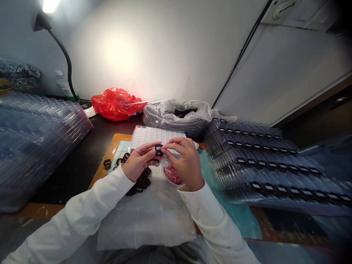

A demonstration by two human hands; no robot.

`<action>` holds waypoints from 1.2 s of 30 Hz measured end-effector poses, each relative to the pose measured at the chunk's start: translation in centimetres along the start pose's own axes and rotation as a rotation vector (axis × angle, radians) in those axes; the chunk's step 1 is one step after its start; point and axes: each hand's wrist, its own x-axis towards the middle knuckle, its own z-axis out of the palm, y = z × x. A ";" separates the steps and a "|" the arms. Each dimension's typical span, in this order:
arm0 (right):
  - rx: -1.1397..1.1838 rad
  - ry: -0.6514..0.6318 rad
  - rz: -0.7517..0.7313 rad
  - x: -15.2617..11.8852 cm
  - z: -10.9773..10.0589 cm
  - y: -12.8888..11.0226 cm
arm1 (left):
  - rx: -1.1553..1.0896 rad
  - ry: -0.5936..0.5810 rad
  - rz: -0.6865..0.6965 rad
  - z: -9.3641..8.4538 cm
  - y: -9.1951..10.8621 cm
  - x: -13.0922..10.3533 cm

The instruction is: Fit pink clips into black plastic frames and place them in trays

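Note:
My left hand (141,160) pinches a small black frame-shaped part (158,149) with a pale opening, held up above the table. A second black part (155,160) shows by its lower fingers. From the right, my right hand (183,157) brings thumb and index finger together at the edge of the held part; whatever lies between those fingertips is too small to make out. Below my right hand is a round clear dish (172,174) of thin pink sticks, partly covered by the hand. A pile of similar black parts (140,183) lies under my left hand.
A white gridded tray (148,135) lies behind my hands. Stacked clear trays stand at left (35,143) and right (264,161), the right ones holding rows of black parts. At the back are a red bag (118,104), a clear bag (176,117) and a lamp (66,55).

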 end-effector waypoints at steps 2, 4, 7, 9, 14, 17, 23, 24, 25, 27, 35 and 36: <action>-0.051 0.018 -0.036 -0.2 0.0 0.1 | 0.006 0.004 -0.008 0.0 0.0 0.0; -0.102 0.038 -0.056 -0.4 0.0 0.3 | 0.006 0.008 -0.019 0.1 0.0 0.0; -0.160 0.053 -0.057 -0.6 0.1 0.6 | -0.004 0.006 -0.036 0.2 0.0 0.0; -0.185 0.048 -0.052 -0.7 0.2 0.6 | -0.015 0.001 -0.047 0.2 -0.1 0.0; -0.162 0.038 -0.003 -0.3 -0.3 0.4 | -0.048 0.001 -0.056 0.1 -0.1 0.0; -0.107 -0.094 -0.027 0.2 -1.7 1.0 | -0.058 0.011 -0.056 0.2 0.1 0.0; -0.090 -0.589 -0.097 0.5 -4.4 2.4 | -0.060 0.036 -0.042 0.3 0.3 0.0; -0.112 -0.570 -0.104 0.4 -4.4 2.4 | -0.054 0.037 -0.043 0.2 0.2 0.0; -0.131 -0.528 -0.123 0.3 -4.3 2.3 | -0.048 0.038 -0.045 0.2 0.1 0.0; -0.145 -0.407 -0.170 0.2 -3.8 1.8 | -0.036 0.043 -0.050 0.0 -0.1 0.1; -0.200 -0.231 -0.232 -0.1 -1.8 1.0 | -0.017 0.061 -0.052 0.1 -0.3 0.2; -0.200 -0.232 -0.233 -0.1 -1.8 1.1 | -0.017 0.061 -0.053 0.1 -0.3 0.1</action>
